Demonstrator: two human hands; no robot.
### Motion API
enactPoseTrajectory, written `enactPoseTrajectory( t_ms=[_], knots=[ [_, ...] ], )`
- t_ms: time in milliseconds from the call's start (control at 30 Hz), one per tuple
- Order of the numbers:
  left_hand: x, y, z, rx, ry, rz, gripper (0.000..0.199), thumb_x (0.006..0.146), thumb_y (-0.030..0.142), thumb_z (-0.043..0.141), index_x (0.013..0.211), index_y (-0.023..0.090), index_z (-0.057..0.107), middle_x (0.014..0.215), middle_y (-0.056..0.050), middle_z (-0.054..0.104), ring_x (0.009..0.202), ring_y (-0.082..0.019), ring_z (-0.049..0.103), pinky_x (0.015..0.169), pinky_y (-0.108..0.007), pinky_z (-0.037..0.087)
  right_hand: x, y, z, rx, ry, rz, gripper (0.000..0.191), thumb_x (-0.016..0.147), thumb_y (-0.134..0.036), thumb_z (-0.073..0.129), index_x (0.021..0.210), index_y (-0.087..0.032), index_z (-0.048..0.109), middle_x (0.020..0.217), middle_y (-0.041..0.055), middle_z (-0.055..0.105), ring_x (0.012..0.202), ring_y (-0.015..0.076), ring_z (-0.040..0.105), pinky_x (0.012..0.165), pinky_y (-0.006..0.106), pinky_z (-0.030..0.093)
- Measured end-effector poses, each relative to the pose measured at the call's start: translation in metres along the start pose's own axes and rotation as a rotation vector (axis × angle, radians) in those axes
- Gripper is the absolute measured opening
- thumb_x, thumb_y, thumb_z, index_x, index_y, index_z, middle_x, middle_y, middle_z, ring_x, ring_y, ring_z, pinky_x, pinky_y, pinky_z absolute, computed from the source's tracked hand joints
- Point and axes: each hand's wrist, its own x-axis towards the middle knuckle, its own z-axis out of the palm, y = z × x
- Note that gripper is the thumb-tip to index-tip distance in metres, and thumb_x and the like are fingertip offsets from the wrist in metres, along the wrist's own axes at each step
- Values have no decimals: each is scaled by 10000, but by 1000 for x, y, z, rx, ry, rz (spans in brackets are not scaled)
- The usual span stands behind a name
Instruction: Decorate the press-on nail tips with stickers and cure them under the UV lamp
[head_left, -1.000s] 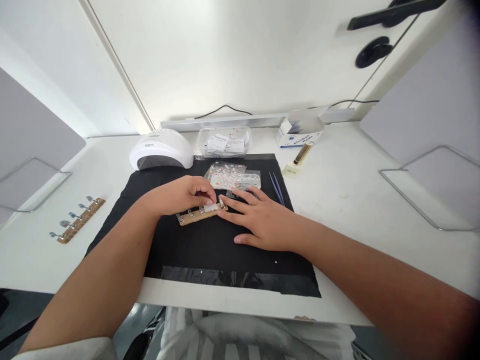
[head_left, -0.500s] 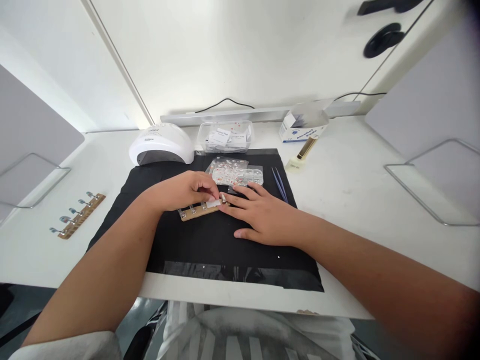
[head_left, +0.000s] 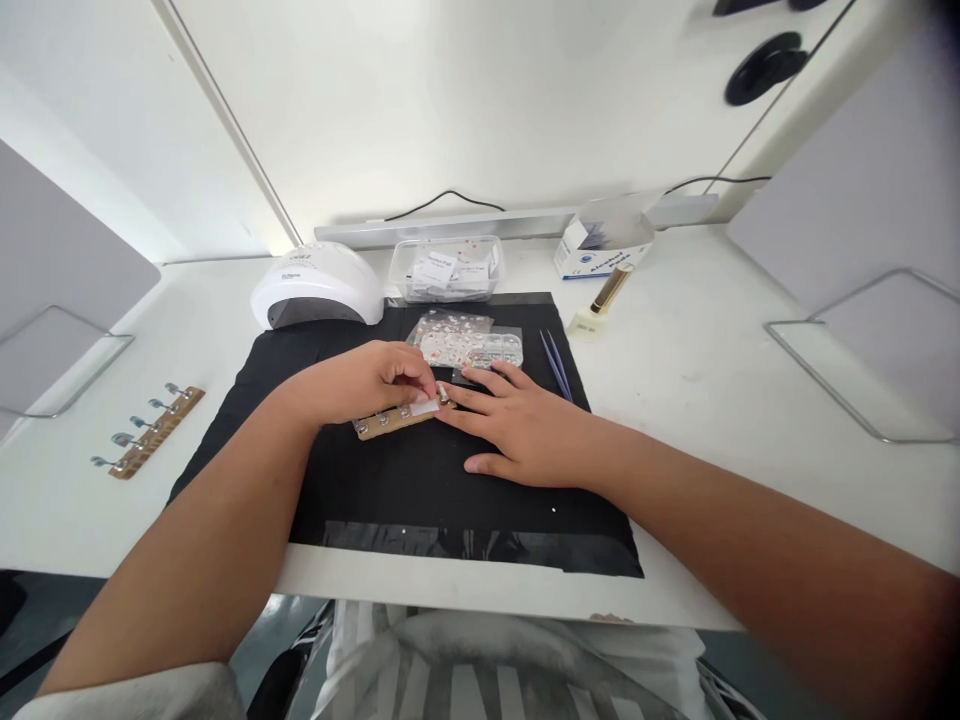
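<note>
My left hand (head_left: pixel 390 385) is closed in a pinch over a wooden nail-tip stand (head_left: pixel 390 422), its fingertips on a small white wipe (head_left: pixel 424 407) lying across the strip. Small clear nail tips stand along the wood, partly hidden by the hand. My right hand (head_left: pixel 517 425) lies with its fingers spread, index and middle fingertips touching the stand's right end beside a shiny tip there. Just beyond the right fingers are a bag of pale flakes (head_left: pixel 450 340) and a clear compartment case (head_left: pixel 499 348). Blue tweezers (head_left: pixel 556 368) lie to their right.
On the black mat (head_left: pixel 375 500) everything is within reach. Behind it stand a white nail lamp (head_left: pixel 319 285), a clear tub (head_left: pixel 448 270) of packets and an alcohol pad box (head_left: pixel 604 245). A polish bottle (head_left: pixel 600 305) is at right, a second nail stand (head_left: pixel 156 432) at left.
The whole view has shifted slightly. Both hands keep nearly the same pose at the stand, with the white wipe still under the left fingertips.
</note>
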Motion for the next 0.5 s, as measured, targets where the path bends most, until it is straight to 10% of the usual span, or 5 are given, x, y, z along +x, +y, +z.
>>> enactPoseTrajectory(
  t_ms=[500],
  knots=[
    [-15,4,-16,-57,255,46,163,897,298,578,879,184,693,832,-2,650,776,-130,577,728,-252,443,-3,2,5,-7,42,-10,633,946,-500,451,1498,-205,360,1574,90,351,1433,406,287,1124,631,237]
  ],
)
